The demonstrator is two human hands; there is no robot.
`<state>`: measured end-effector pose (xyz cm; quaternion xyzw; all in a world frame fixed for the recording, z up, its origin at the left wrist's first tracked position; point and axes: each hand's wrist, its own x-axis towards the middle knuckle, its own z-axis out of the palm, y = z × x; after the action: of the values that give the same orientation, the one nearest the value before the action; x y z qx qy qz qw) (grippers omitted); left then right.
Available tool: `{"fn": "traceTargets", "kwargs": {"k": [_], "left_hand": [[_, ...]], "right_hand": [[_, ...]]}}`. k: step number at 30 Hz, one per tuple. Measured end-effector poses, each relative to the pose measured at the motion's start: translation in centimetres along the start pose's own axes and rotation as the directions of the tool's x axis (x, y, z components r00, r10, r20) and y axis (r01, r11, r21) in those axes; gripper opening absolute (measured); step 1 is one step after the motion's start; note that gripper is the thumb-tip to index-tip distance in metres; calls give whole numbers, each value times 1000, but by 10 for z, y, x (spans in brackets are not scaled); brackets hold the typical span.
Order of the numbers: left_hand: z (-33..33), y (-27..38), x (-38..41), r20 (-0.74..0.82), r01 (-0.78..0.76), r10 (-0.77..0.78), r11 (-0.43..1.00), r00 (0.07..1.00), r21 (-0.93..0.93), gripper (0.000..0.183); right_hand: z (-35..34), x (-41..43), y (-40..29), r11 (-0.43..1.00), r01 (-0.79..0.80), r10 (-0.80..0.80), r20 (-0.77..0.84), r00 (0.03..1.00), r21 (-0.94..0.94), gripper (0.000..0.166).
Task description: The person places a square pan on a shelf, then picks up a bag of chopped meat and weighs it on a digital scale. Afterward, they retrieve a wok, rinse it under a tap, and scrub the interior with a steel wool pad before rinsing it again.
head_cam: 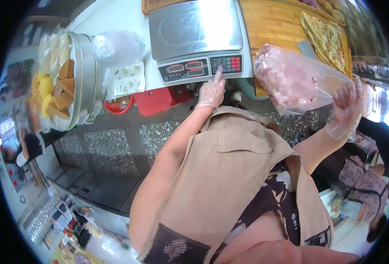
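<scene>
My left hand (211, 93), in a clear plastic glove, has its index finger extended onto the keypad (225, 64) of a digital weighing scale. The scale's steel platform (196, 28) carries nothing. My right hand (347, 99), also gloved, grips the gathered top of a clear plastic bag (290, 79) filled with pale pink pieces that I cannot identify. The bag hangs tilted at the near edge of a wooden board (268, 21), where a stack of flatbread (324, 41) lies beside a flat blade (307, 49).
Stacked round metal trays (82, 79) hold orange-brown blocks and yellow pieces at left. Near them are a clear plastic bag bundle (117, 46) and a patterned paper (129, 79). A red stool (161, 99) stands below the counter. People are at far left and at right.
</scene>
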<state>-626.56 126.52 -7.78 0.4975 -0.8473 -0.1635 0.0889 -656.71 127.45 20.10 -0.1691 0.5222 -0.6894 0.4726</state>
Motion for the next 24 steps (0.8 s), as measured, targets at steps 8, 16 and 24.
{"fn": "traceTargets", "kwargs": {"k": [8, 16, 24], "left_hand": [[5, 23, 8, -5, 190, -190, 982, 982, -17, 12], [0, 17, -2, -109, 80, -116, 954, 987, -289, 25], [-22, -8, -37, -190, 124, -264, 833, 946, -540, 15]], "right_hand": [[-19, 55, -9, 995, -81, 87, 127, 988, -51, 35], [7, 44, -14, 998, -5, 11, 89, 996, -66, 27], [88, -4, -35, 980, 177, -106, 515, 850, -90, 30]]}}
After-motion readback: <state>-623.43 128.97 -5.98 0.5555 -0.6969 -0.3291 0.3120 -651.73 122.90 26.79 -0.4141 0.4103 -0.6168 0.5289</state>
